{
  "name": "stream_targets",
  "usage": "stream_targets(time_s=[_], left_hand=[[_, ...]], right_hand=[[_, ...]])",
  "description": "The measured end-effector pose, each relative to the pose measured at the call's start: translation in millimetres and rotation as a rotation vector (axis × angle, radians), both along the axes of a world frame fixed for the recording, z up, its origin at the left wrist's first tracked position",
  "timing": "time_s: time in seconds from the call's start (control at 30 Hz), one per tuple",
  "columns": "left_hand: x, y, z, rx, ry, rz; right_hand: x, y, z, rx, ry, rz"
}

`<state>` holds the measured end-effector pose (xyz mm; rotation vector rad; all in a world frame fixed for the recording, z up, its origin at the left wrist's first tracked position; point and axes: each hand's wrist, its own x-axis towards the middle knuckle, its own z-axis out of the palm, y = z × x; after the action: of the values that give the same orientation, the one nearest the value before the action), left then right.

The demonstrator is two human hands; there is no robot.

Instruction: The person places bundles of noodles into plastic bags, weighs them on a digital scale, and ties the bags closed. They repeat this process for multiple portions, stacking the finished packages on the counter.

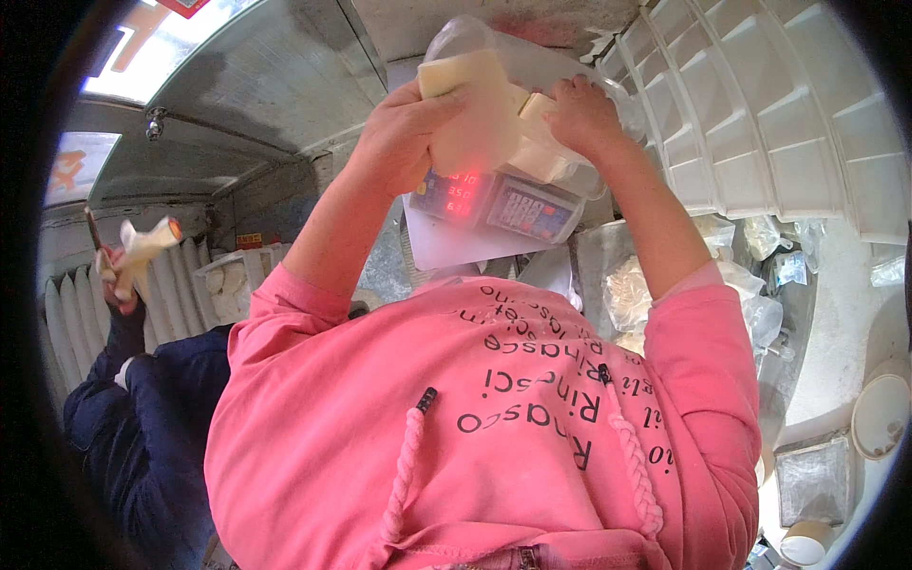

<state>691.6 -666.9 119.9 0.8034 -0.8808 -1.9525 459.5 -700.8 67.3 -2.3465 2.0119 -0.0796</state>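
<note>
My left hand grips a pale yellow block, apparently tofu, above a digital scale with a lit red display. A hazy smear blurs part of the block. On the scale, a clear plastic bag contains more pale blocks. With fingers curled, my right hand is at the bag's right side, its thumb side against a smaller pale piece. Its fingertips are partly hidden, but it seems to hold the bag.
White ribbed plastic crates rise on the right. Below them lie several filled plastic bags. At left, another person in a dark sleeve holds up a thin stick and a pale wrapped item. A metal panel stands at upper left.
</note>
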Motion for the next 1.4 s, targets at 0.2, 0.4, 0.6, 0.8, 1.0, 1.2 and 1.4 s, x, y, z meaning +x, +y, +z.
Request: stream_targets(time_s=[0.2, 0.4, 0.6, 0.8, 1.0, 1.2, 1.4], left_hand=[[11, 11, -2, 0.05, -0.038, 0.105], [31, 32, -19, 0.209, 0.061, 0.088], [31, 69, -47, 0.443, 0.375, -0.046], [26, 78, -61, 0.489, 0.167, -0.041], [38, 47, -36, 0.249, 0.042, 0.008], [14, 24, -8, 0.195, 0.24, -0.214], [-4, 32, 1, 0.328, 0.427, -0.326]], right_hand=[[-6, 8, -11, 0.059, -0.089, -0.066], [-4, 7, -17, 0.005, -0.158, -0.018], [-10, 3, -27, 0.037, -0.212, -0.014], [-2, 9, 9, 0.022, -0.462, 0.009], [6, 39, 103, -0.329, -0.431, 0.45], [24, 66, 165, -0.055, -0.736, 0.547], [64, 48, 132, -0.228, -0.598, 0.569]])
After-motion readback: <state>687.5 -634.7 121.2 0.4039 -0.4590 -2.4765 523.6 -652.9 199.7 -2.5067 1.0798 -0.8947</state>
